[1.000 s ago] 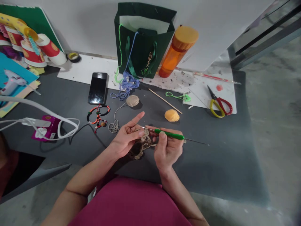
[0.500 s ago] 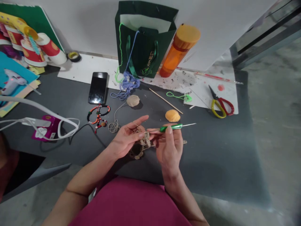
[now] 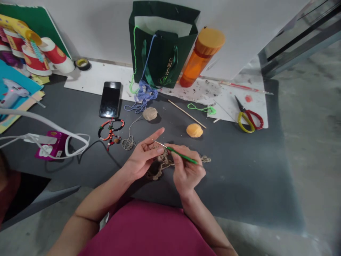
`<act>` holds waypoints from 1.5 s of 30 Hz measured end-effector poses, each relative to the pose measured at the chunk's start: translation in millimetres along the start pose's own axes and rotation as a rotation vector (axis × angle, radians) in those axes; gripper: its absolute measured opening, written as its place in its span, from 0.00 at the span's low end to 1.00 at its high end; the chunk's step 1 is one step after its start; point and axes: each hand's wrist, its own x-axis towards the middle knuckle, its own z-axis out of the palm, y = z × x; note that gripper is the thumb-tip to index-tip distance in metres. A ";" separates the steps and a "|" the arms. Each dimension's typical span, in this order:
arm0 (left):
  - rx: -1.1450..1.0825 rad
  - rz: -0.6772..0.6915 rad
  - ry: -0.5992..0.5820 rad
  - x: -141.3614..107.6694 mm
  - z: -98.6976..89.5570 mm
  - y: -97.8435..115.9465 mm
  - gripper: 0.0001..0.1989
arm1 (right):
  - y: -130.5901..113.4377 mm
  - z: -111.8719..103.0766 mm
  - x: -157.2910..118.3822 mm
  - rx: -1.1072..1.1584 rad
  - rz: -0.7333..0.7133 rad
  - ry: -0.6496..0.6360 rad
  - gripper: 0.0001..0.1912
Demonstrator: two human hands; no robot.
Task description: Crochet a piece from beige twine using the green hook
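Note:
Between thumb and fingers, my left hand [image 3: 142, 156] pinches a beige-brown crochet piece [image 3: 157, 173], its index finger raised. The piece trails over the table to the right, passing behind my other hand. My right hand [image 3: 188, 170] grips a green-handled crochet hook [image 3: 182, 155] like a pen, and the metal tip points left at the raised finger of my left hand. A thin strand runs from the beige yarn ball [image 3: 150, 114] into a loose coil [image 3: 128, 143] beside my left hand. Whether a loop sits on the hook is too small to tell.
Past my hands lie a yellow ball [image 3: 194, 130], a thin wooden stick [image 3: 187, 113] and blue yarn [image 3: 145, 93]. Scissors [image 3: 250, 119] rest at right. A phone [image 3: 110, 99] and beaded bracelets [image 3: 110, 131] lie left. A green paper bag [image 3: 160, 53] and orange bottle [image 3: 201, 58] stand behind.
My right hand has turned the crochet hook round: its tip pointed right, away from the work, and now points left at my left hand. My left hand keeps its pinch.

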 end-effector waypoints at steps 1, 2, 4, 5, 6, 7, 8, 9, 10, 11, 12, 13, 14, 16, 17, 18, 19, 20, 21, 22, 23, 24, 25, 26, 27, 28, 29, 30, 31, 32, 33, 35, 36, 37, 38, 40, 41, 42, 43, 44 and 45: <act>0.001 -0.018 -0.003 0.0 -0.8 -0.1 0.32 | -0.5 -0.3 -1.8 -0.004 0.071 0.030 0.08; 0.003 -0.030 -0.005 0.0 -1.6 -0.2 0.33 | -1.0 -0.7 -3.5 -0.012 0.132 0.058 0.06; 0.010 -0.033 -0.003 0.5 -3.1 -0.2 0.33 | -1.3 -1.6 -5.6 -0.002 0.206 0.096 0.03; 0.013 -0.024 -0.003 0.8 -3.6 0.0 0.33 | -1.0 -1.8 -5.7 0.019 0.227 0.110 0.02; 0.015 -0.016 -0.007 1.2 -4.0 0.3 0.32 | -0.4 -1.8 -5.1 0.047 0.245 0.120 0.02; 0.017 -0.014 -0.013 1.6 -4.2 0.8 0.31 | 0.6 -1.6 -4.0 0.079 0.264 0.124 0.02; 0.016 -0.016 -0.019 1.9 -4.1 1.4 0.29 | 1.9 -1.3 -2.4 0.119 0.291 0.118 0.03; 0.013 -0.024 -0.027 2.0 -4.0 2.0 0.28 | 3.5 -0.8 -0.4 0.164 0.326 0.105 0.04; 0.009 -0.036 -0.036 1.9 -3.6 2.6 0.27 | 5.2 -0.3 1.6 0.215 0.369 0.082 0.05; 0.005 -0.048 -0.046 1.6 -3.1 3.0 0.26 | 6.8 0.3 3.4 0.268 0.416 0.052 0.06; 0.004 -0.056 -0.057 1.2 -2.5 3.4 0.25 | 8.3 0.9 4.7 0.319 0.463 0.022 0.07; 0.005 -0.057 -0.065 0.6 -1.8 3.6 0.25 | 9.3 1.6 5.4 0.359 0.502 -0.003 0.07; 0.009 -0.053 -0.067 -0.1 -1.1 3.7 0.25 | 9.8 2.3 5.4 0.387 0.530 -0.023 0.08; 0.031 -0.026 -0.048 -1.4 0.2 3.5 0.27 | 8.9 3.6 3.6 0.409 0.543 -0.051 0.08; 0.047 -0.006 -0.031 -1.9 0.8 3.2 0.28 | 7.8 4.2 2.1 0.406 0.530 -0.066 0.08; 0.064 0.019 -0.013 -2.2 1.1 2.7 0.29 | 6.5 4.4 0.6 0.392 0.507 -0.080 0.07; 0.081 0.047 0.004 -2.3 1.4 1.9 0.29 | 5.2 4.4 -0.6 0.367 0.476 -0.092 0.06; 0.097 0.077 0.018 -2.3 1.4 0.9 0.29 | 4.2 4.1 -1.4 0.330 0.434 -0.099 0.05; 0.112 0.107 0.030 -2.3 1.4 -0.5 0.30 | 3.7 3.6 -1.9 0.286 0.373 -0.099 0.04; 0.127 0.133 0.040 -2.1 1.3 -2.2 0.30 | 3.6 3.0 -2.1 0.234 0.293 -0.090 0.05; 0.142 0.157 0.048 -2.0 1.1 -4.0 0.31 | 4.0 2.5 -2.1 0.177 0.200 -0.076 0.07; 0.158 0.178 0.054 -2.0 1.0 -5.9 0.32 | 4.6 2.1 -2.0 0.117 0.110 -0.063 0.09; 0.173 0.198 0.057 -2.0 0.9 -7.7 0.33 | 5.2 2.0 -2.1 0.063 0.034 -0.050 0.12; 0.186 0.214 0.056 -2.0 0.8 -9.4 0.34 | 5.7 2.3 -2.1 0.021 -0.016 -0.035 0.13; 0.193 0.224 0.051 -2.1 0.8 -10.6 0.34 | 5.8 3.0 -2.2 0.002 -0.033 -0.016 0.14; 0.192 0.227 0.043 -2.1 0.8 -11.3 0.34 | 5.5 4.1 -2.1 0.013 -0.018 0.008 0.14; 0.183 0.218 0.031 -2.2 0.9 -11.5 0.34 | 4.9 5.4 -1.6 0.057 0.023 0.031 0.12; 0.167 0.198 0.019 -2.2 1.0 -10.9 0.35 | 4.2 6.8 -0.7 0.123 0.084 0.052 0.09; 0.145 0.168 0.008 -2.1 1.2 -9.8 0.35 | 3.4 8.1 0.7 0.201 0.157 0.063 0.06; 0.118 0.133 -0.001 -2.0 1.5 -8.0 0.36 | 2.9 9.0 2.5 0.274 0.235 0.063 0.05; 0.088 0.099 -0.009 -1.9 1.8 -5.8 0.36 | 2.5 9.4 4.6 0.333 0.307 0.055 0.04; 0.034 0.036 -0.026 -1.7 2.3 -0.7 0.34 | 2.7 8.4 9.1 0.406 0.403 0.029 0.05; 0.013 0.011 -0.036 -1.6 2.5 1.8 0.32 | 3.0 7.0 11.1 0.421 0.424 0.017 0.05; -0.001 -0.009 -0.045 -1.6 2.5 4.2 0.31 | 3.2 5.1 12.6 0.423 0.428 0.005 0.05; -0.009 -0.025 -0.052 -1.6 2.5 6.1 0.30 | 3.2 2.9 13.7 0.414 0.421 -0.012 0.05; -0.012 -0.041 -0.059 -1.5 2.2 8.5 0.30 | 2.5 -2.0 14.3 0.366 0.378 -0.057 0.04; -0.009 -0.040 -0.055 -1.4 1.8 8.9 0.30 | 2.0 -4.3 14.1 0.328 0.337 -0.077 0.03; 0.000 -0.032 -0.045 -1.3 1.5 8.8 0.30 | 1.6 -6.3 13.6 0.288 0.277 -0.092 0.02; 0.016 -0.016 -0.030 -1.1 1.1 8.4 0.31 | 1.3 -8.1 13.0 0.248 0.198 -0.100 0.02; 0.038 0.010 -0.013 -0.9 0.8 7.7 0.32 | 1.4 -9.4 12.4 0.204 0.109 -0.104 0.03; 0.065 0.044 0.005 -0.8 0.5 6.8 0.34 | 1.8 -10.4 11.9 0.155 0.020 -0.107 0.04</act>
